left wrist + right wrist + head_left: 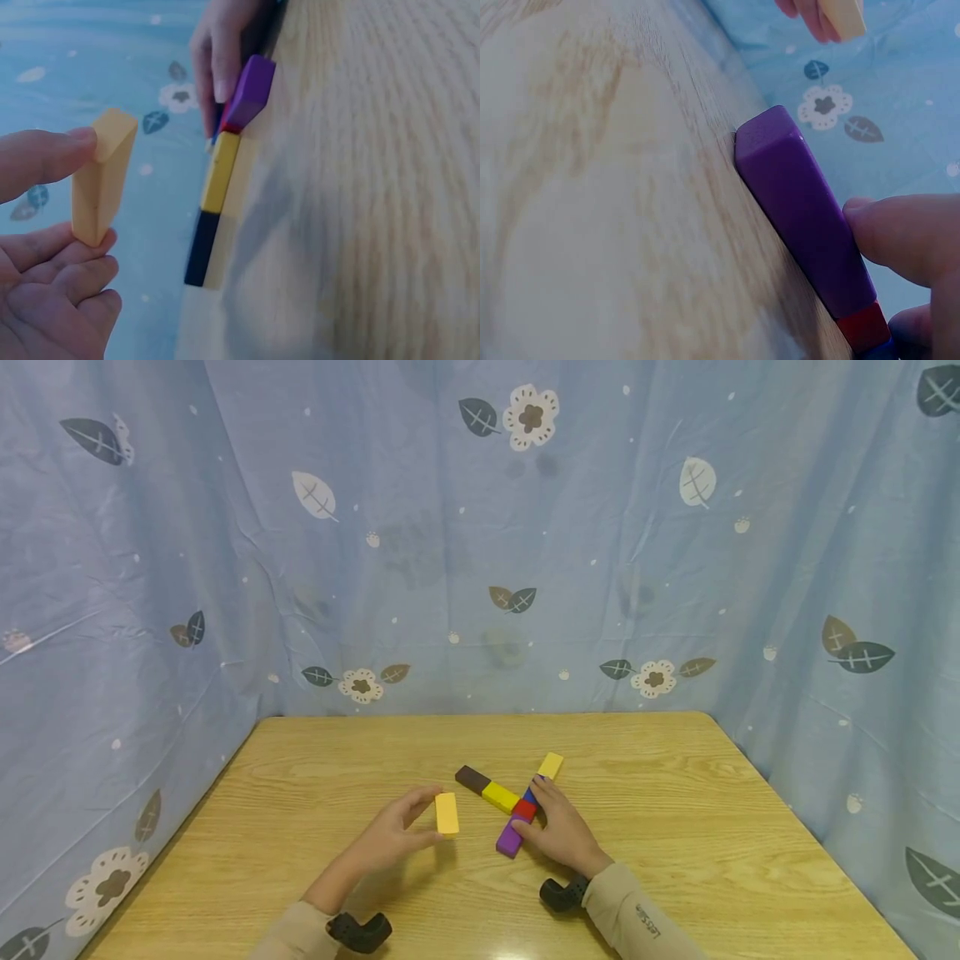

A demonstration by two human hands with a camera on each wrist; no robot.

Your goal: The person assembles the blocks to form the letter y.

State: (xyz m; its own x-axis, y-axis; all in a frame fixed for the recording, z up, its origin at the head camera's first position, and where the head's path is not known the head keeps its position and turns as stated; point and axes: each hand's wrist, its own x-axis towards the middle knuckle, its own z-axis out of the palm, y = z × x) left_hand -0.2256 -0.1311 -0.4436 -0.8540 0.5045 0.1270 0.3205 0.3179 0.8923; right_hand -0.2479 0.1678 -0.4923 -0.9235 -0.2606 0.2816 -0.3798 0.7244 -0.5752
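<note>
My left hand point(397, 831) pinches an orange-yellow block point(447, 813) between thumb and fingertips, raised above the table. In the left wrist view the thumb point(52, 159) presses the top end of that block and the fingers support its lower end. On the table, a purple block point(510, 837), a red block point(525, 810), a blue block point(530, 797) and a pale yellow block point(551, 766) form a slanted row. A yellow block point(500, 797) and a dark brown block point(472, 779) branch off at the red one. My right hand point(561, 831) rests over the row, thumb on the purple block, fingers at the blue one, partly hiding it.
The blocks lie on a wood-grain table point(337, 760). A blue curtain point(420, 568) with leaves and flowers surrounds its back and sides. Black bands with camera mounts point(360, 932) sit at both wrists.
</note>
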